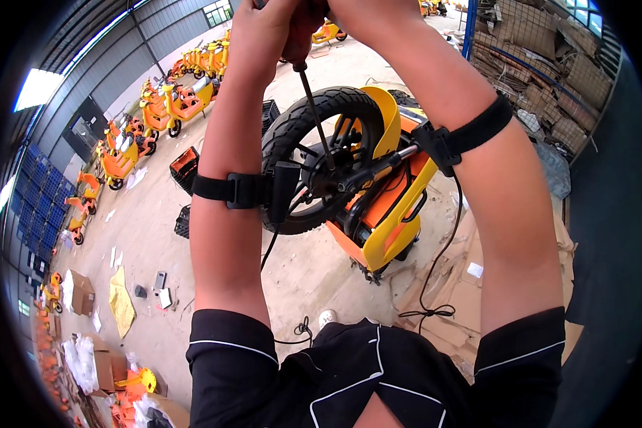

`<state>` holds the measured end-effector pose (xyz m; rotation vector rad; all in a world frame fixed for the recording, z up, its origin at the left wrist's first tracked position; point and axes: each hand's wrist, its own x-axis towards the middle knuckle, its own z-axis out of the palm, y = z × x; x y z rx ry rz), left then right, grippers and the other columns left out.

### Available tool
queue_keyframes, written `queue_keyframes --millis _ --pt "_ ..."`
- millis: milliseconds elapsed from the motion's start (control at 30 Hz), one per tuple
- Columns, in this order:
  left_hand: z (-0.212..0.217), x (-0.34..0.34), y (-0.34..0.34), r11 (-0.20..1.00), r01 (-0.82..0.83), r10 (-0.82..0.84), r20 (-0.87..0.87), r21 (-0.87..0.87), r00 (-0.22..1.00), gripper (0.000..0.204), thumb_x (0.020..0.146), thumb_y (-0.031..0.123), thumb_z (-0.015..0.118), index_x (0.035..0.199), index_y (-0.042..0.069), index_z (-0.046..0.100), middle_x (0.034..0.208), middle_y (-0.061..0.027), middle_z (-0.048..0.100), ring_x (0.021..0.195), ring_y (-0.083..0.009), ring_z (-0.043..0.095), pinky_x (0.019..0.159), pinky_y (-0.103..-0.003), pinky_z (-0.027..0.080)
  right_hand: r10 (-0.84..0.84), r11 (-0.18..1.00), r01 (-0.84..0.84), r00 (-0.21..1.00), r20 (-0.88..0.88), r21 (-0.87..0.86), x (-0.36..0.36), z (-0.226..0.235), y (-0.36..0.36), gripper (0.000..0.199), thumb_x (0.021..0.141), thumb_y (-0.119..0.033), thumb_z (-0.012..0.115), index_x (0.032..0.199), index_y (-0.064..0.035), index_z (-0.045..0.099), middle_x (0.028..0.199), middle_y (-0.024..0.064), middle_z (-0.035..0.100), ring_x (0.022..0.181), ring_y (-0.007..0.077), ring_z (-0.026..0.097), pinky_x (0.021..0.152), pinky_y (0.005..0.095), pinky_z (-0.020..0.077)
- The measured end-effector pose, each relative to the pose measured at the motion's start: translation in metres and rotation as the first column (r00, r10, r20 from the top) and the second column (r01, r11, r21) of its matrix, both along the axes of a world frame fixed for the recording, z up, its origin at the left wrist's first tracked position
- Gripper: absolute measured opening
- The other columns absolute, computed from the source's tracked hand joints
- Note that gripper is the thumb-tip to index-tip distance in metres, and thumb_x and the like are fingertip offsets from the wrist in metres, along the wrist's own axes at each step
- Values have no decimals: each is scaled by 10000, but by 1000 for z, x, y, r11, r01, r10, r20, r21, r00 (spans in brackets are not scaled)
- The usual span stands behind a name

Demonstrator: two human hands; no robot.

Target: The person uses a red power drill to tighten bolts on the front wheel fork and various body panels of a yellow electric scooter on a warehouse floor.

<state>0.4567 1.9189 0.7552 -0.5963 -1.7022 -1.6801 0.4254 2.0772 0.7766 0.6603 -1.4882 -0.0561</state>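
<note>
Mostly, the yellow and orange scooter [399,235] fills the space to the right of its front wheel [314,171] and below it. I think it's best to make sure it can't rock on the floor [314,274], though I can't tell just how it rests. Its sides look smooth and bright, with a dark gap between them.

The wheel should stay still too, so the pushing goes straight in. It is round and black, with a fat, bumpy tyre [277,146] and thick spokes. A curved yellow mudguard [387,118] sits just off its right side, and a shiny fork tube [406,152] runs to the right from its middle.

The left hand [271,21] and right hand [367,14] come together above the wheel, at a red tool [301,43]. The top edge of the view cuts off the fingers, so I can't tell how far closed each grip is or how tightly it holds. Both arms should push the same way.

The tool's shaft [315,110] is long, thin and dark, and it leans a little. Lining it up with the hole or bolt should stop slips. Its tip seems to meet the wheel's hub [322,183], but that spot is too small to see well.
</note>
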Motion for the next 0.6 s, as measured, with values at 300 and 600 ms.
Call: queue_keyframes --millis 300,600 --pt "-4 2 3 1000 26 -25 -64 11 998 390 969 418 675 1082 46 641 812 -47 672 631 -124 632 567 -258 523 -1 1000 1 1000 -3 4 -1 -2 -3 154 921 -168 522 1031 -96 603 976 74 654 975 251 625 881 415 457" --pt "-8 -7 1 998 -17 22 -91 53 996 394 982 426 661 1082 44 646 815 -38 670 656 -107 623 570 -239 487 -32 999 33 999 -5 23 -2 -2 -4 162 920 -169 534 1044 -97 611 983 67 669 981 257 640 889 432 462"
